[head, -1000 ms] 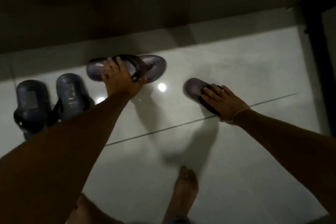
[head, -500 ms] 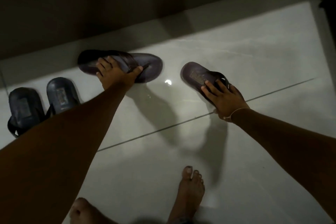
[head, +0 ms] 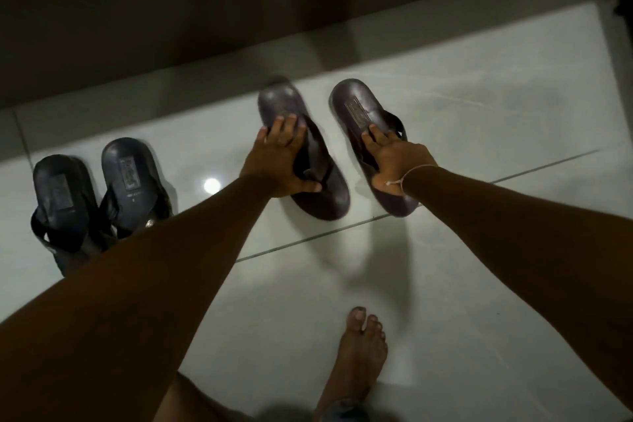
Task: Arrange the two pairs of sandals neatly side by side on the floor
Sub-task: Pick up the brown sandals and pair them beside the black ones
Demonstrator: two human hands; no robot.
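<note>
Two dark brown sandals lie side by side on the pale tiled floor, heels toward the wall. My left hand (head: pixel 281 161) grips the left brown sandal (head: pixel 284 103) across its strap; that sandal is blurred. My right hand (head: pixel 394 158) presses on the strap of the right brown sandal (head: pixel 356 106). A narrow gap separates the two. At the far left, a pair of dark blue-grey sandals stands together: the outer blue-grey sandal (head: pixel 60 192) and the inner blue-grey sandal (head: pixel 128 175), partly hidden by my left forearm.
A dark wall with a pale skirting (head: pixel 308 41) runs behind the sandals. A grout line (head: pixel 531 168) crosses the floor. My bare foot (head: pixel 359 353) stands at the bottom centre; a knee shows at the lower left. A light reflection (head: pixel 211 185) glints between the pairs.
My left hand has turned the left brown sandal from lying crosswise to pointing at the wall, beside the right one. The right sandal has straightened slightly under my right hand.
</note>
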